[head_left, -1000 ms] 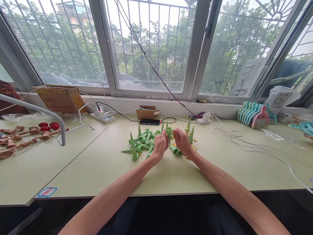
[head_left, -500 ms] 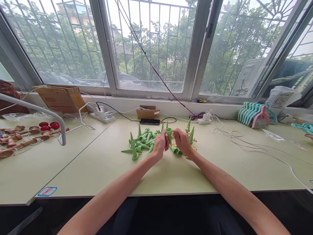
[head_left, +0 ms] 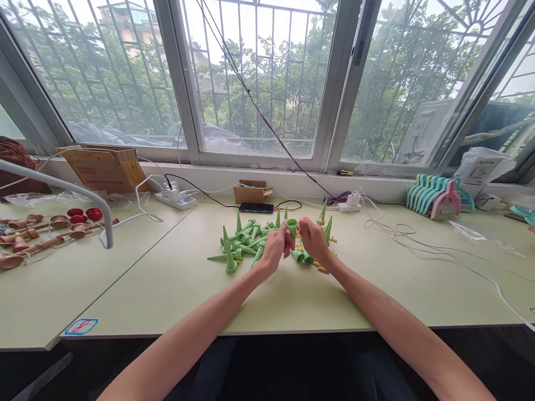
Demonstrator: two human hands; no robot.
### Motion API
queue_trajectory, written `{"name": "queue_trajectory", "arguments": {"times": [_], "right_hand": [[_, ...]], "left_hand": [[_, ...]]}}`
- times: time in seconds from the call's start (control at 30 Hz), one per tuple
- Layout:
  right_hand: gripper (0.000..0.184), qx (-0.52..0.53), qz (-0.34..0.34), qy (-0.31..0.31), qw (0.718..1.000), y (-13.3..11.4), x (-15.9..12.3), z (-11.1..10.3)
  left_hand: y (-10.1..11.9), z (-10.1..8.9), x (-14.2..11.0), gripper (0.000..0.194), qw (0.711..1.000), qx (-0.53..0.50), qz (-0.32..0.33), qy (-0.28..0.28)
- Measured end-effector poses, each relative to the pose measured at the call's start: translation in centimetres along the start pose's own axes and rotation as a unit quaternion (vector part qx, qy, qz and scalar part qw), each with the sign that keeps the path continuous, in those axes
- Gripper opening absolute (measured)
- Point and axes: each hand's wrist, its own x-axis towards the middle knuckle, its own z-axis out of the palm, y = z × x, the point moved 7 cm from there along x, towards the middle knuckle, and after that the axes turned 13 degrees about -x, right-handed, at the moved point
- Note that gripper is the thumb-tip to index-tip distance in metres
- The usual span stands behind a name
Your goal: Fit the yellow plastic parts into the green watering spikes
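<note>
My left hand (head_left: 276,246) is closed around a hollow green plastic spike (head_left: 292,224), its open, rimmed end facing up. Just to the right of that rim, my right hand (head_left: 314,240) is closed in a pinch. Whatever it may hold is hidden by the fingers. A heap of similar green spikes (head_left: 246,236) lies left of and behind my hands, some standing point up. Small yellow pieces (head_left: 321,267) are scattered beneath and beside my right hand, with more green spikes (head_left: 328,229) upright just past it.
A phone (head_left: 256,208) lies before a small cardboard box (head_left: 252,192). Wooden kendama toys (head_left: 39,239) lie at left behind a white metal arm (head_left: 106,223). Small pastel hangers (head_left: 434,195) and loose white cables (head_left: 390,225) are at right. Another person's hand (head_left: 531,227) shows at the right edge.
The spike in my left hand has shifted slightly right. My right hand has moved a little right too, still pinched. At the far right, the other person's hand and teal hanger have moved.
</note>
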Motion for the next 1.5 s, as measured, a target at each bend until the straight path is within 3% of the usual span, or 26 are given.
{"name": "queue_trajectory", "arguments": {"times": [1.5], "right_hand": [[0.039,-0.010,0.002,0.006,1.000,0.43,0.07,-0.26]], "left_hand": [[0.39,-0.07,-0.30,0.063,0.999,0.043,0.032,-0.007]]}}
